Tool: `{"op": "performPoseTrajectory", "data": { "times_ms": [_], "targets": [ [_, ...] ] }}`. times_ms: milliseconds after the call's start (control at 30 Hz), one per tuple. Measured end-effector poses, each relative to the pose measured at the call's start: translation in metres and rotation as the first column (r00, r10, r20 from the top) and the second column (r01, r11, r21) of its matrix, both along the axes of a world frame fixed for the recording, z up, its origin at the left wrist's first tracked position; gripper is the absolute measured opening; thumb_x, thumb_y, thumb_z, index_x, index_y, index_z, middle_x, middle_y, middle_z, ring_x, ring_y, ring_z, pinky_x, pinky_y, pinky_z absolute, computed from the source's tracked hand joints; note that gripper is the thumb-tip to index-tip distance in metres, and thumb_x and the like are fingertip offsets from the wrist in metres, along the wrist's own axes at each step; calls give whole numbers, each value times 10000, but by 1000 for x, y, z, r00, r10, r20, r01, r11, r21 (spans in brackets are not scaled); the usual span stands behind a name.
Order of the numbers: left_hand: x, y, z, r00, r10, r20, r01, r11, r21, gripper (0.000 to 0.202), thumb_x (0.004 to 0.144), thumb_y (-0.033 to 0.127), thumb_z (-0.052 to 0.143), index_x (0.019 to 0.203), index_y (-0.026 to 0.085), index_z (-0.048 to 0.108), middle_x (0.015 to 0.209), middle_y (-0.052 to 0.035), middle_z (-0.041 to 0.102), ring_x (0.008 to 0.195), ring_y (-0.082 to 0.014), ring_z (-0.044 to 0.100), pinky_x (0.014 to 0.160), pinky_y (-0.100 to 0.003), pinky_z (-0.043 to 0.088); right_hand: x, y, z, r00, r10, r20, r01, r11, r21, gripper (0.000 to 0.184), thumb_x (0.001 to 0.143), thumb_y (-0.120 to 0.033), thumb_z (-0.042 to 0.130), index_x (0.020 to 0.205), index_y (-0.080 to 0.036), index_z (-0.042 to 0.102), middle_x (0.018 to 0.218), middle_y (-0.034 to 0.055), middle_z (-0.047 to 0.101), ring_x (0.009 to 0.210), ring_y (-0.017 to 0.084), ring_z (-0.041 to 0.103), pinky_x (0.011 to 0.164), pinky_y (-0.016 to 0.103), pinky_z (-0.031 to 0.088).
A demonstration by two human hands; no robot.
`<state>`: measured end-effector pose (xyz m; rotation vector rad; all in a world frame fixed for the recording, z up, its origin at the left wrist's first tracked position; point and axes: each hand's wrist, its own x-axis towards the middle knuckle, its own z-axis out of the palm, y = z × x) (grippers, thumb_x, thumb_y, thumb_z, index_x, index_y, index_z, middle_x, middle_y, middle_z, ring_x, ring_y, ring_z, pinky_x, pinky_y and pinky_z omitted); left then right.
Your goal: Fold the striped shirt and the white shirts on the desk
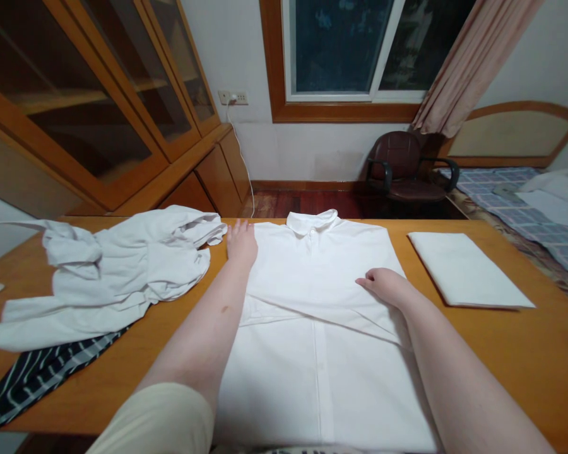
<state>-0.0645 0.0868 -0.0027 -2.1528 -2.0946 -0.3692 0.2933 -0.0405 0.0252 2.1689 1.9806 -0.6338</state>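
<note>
A white collared shirt (pixel 284 372) lies spread out on the wooden table, with its buttoned collar (pixel 312 222) at the far edge. One long sleeve (pixel 307 293) is folded across its front. My left hand (pixel 242 244) rests with fingers stretched out at the left shoulder edge of the shirt. On the right side of the chest, my right hand (pixel 384 285) is closed, its fingers curled and the thumb pointing left. Whether cloth is pinched in it is hidden.
A crumpled white garment (pixel 137 258) lies to the left, over a black-and-white striped cloth (pixel 52 372). A folded white garment (pixel 468 268) lies to the right on the table (pixel 515 353). Beyond stand a glass-fronted cabinet (pixel 180 157), an armchair (pixel 400 164) and a bed (pixel 525 208).
</note>
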Motion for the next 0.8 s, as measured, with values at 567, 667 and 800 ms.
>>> {"op": "performPoseTrajectory", "data": {
  "times_ms": [567,667,800],
  "targets": [
    [-47,-41,3,882,-458,-109,389,839,-380,545,955,389,272,1479,236,260,1548,-57,216,1438,-250,107,1143,-519,65,-1,0,0,999,-7,-31,7,1000,-8,432,843,-551,448,804,-194,688,853,106,692,769,219,614,621,286,363],
    [-33,-48,15,901,-335,-276,263,927,-269,550,929,360,362,1445,167,353,1535,-110,250,1438,-294,75,1139,-532,-19,-2,1,-1,1000,4,-27,-4,1000,-6,433,843,-541,447,806,-188,696,850,108,694,776,228,619,622,293,372],
    [15,-69,16,923,-344,-174,307,928,-211,588,914,463,381,1457,243,325,1559,-78,192,1437,-322,44,1139,-540,45,-3,0,-1,1000,-12,-29,12,1000,7,437,843,-541,447,824,-188,703,871,115,696,784,233,623,631,297,387]
  ]
}}
